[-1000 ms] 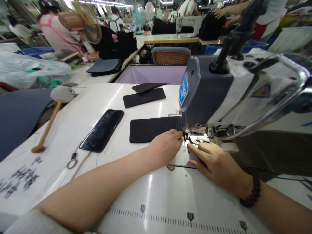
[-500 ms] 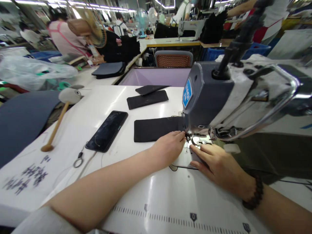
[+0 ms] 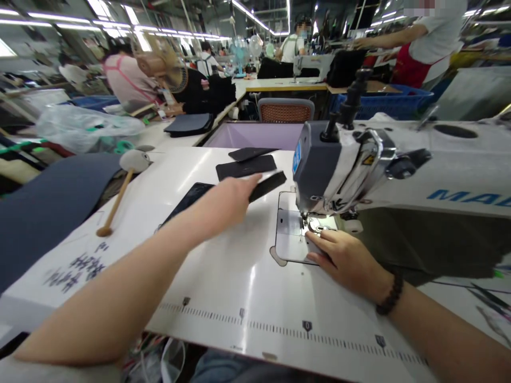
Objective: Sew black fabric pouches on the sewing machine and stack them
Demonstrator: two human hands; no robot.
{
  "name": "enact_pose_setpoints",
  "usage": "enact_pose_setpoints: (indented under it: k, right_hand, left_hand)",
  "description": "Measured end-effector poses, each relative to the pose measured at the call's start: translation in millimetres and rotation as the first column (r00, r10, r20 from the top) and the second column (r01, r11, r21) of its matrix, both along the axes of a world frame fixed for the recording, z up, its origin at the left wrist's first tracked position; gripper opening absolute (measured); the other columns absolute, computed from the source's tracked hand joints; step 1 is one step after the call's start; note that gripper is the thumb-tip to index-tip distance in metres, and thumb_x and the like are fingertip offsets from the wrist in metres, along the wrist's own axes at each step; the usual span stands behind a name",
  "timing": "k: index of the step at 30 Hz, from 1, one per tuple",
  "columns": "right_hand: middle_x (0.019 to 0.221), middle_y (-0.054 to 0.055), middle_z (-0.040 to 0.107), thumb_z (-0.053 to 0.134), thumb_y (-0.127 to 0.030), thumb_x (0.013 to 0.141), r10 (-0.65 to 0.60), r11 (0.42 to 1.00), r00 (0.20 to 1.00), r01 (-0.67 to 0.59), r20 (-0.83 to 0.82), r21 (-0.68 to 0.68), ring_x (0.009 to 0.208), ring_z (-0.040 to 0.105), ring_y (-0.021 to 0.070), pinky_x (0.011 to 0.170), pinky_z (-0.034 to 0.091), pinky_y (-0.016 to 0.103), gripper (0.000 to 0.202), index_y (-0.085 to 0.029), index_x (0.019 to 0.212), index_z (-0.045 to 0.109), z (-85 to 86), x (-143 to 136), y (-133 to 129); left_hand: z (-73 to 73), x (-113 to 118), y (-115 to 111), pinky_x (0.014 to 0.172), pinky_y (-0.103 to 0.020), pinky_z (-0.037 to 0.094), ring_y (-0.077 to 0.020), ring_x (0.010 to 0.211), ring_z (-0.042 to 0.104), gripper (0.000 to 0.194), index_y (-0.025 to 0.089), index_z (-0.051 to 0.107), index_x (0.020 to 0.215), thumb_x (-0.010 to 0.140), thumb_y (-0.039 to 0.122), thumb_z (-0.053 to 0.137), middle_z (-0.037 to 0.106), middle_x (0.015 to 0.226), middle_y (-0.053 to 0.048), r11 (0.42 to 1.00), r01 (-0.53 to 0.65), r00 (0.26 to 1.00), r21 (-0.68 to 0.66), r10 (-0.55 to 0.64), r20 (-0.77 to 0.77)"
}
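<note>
Black piece is pinched in my left fingers. I should carry it without bending; my right fingers, extended and empty, rest on the metal plate

Noted smartphone partly hidden behind left forearm. Found black fabric piece motion-blurred, near end covered by left hand. Recorded sewing machine and blue lettering cut off by right edge. Could not read blurred handwriting on tabletop.

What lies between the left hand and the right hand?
In the head view, white tabletop, then the metal needle plate, going from left hand to right hand.
</note>
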State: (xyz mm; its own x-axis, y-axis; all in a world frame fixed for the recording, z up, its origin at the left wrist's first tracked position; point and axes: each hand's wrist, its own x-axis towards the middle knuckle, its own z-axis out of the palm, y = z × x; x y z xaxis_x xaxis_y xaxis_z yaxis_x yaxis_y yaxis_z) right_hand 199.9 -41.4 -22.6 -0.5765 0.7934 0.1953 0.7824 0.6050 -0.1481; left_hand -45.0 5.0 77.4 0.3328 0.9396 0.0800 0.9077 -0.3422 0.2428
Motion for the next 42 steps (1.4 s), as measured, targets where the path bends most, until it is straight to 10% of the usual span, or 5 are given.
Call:
enact_pose_setpoints:
  k: [6,10,13,19,42]
  right_hand:
    - [0.091,0.012,0.061,0.049,-0.031,0.083,0.002,1.0,1.0,-0.002,0.0,0.009,0.085,0.055,0.0218,0.073,0.045,0.034,0.032,-0.013,0.108,0.056,1.9,-0.9,-0.4]
    - [0.087,0.01,0.061,0.048,-0.031,0.083,0.003,1.0,1.0,-0.004,0.015,0.017,0.08,0.056,0.021,0.072,0.045,0.034,0.031,-0.012,0.107,0.057,2.8,-0.5,-0.8]
    - [0.083,0.009,0.06,0.048,-0.029,0.083,0.022,0.999,1.0,-0.022,-0.006,0.028,0.079,0.055,0.0202,0.07,0.045,0.033,0.028,-0.013,0.103,0.059,2.9,0.8,-1.8]
    - [0.072,0.006,0.058,0.042,-0.029,0.087,0.146,0.988,0.986,-0.141,-0.083,0.064,0.07,0.053,0.0163,0.064,0.041,0.028,0.027,-0.014,0.096,0.062,2.8,3.0,-7.3]
    - [0.063,0.003,0.054,0.039,-0.022,0.089,0.15,0.978,0.986,-0.137,-0.072,0.16,0.057,0.048,0.013,0.055,0.037,0.026,0.025,-0.011,0.089,0.061,-0.1,-2.5,-2.1]
  left_hand:
    - [-4.1,-19.7,-1.2,0.082,-0.037,0.047,-0.0208,0.091,0.06,0.062,0.014,0.034,0.13,0.071,0.01,0.05,0.061,0.102,-0.008,0.963,0.197,0.462,-0.186,0.076,0.884]
    - [-60.0,-19.7,-5.3,0.086,-0.043,0.045,-0.0246,0.104,0.053,0.062,0.012,0.029,0.131,0.073,0.012,0.051,0.049,0.12,-0.016,0.976,-0.057,0.691,-0.212,0.192,0.697]
    - [-76.9,-13.3,-21.2,0.092,-0.044,0.041,-0.026,0.11,0.047,0.041,0.01,0.048,0.117,0.077,0.011,0.048,0.045,0.123,-0.016,0.994,0.071,0.949,0.085,-0.093,0.301]
    - [-74.9,30.3,-50.5,0.089,-0.036,0.044,-0.0224,0.102,0.052,0.024,0.01,0.056,0.102,0.086,0.025,0.048,0.056,0.108,-0.012,0.741,0.66,0.751,0.124,-0.641,-0.161]
    - [-87.6,46.7,-2.9,0.089,-0.032,0.043,-0.0212,0.105,0.05,0.024,0.007,0.055,0.101,0.089,0.024,0.042,0.054,0.107,-0.012,0.748,0.662,0.749,0.053,-0.657,-0.087]
